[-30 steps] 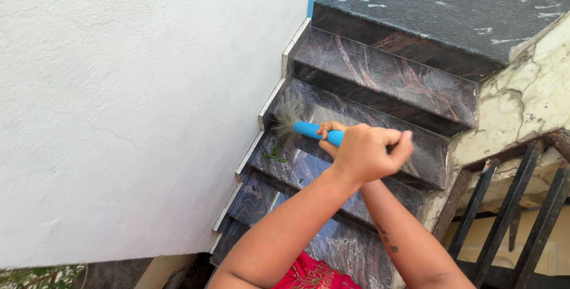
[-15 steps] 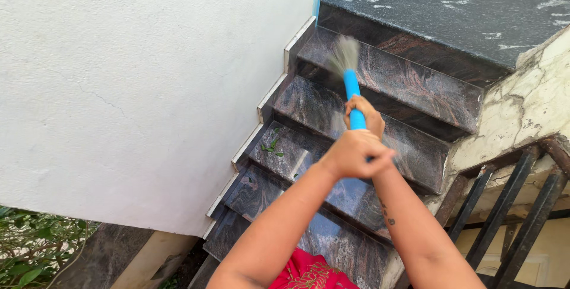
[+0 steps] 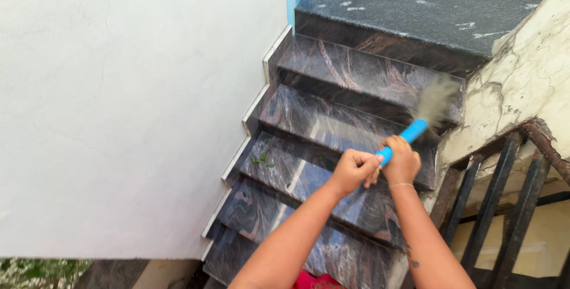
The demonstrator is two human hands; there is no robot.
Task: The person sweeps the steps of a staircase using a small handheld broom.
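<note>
Left hand [image 3: 353,169] and right hand [image 3: 402,159] both clenched around blue broom handle [image 3: 404,139], bristles [image 3: 436,100] blurred over stone stairs [image 3: 332,122].

Blue broom handle [image 3: 408,136] with blurred, seemingly grey bristles [image 3: 436,99]; dark stairs [image 3: 350,66] veined pink, wall [image 3: 119,105] white

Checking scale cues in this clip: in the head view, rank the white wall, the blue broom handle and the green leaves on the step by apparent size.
1. White wall, by far the largest.
2. Blue broom handle.
3. Green leaves, smallest.
</note>
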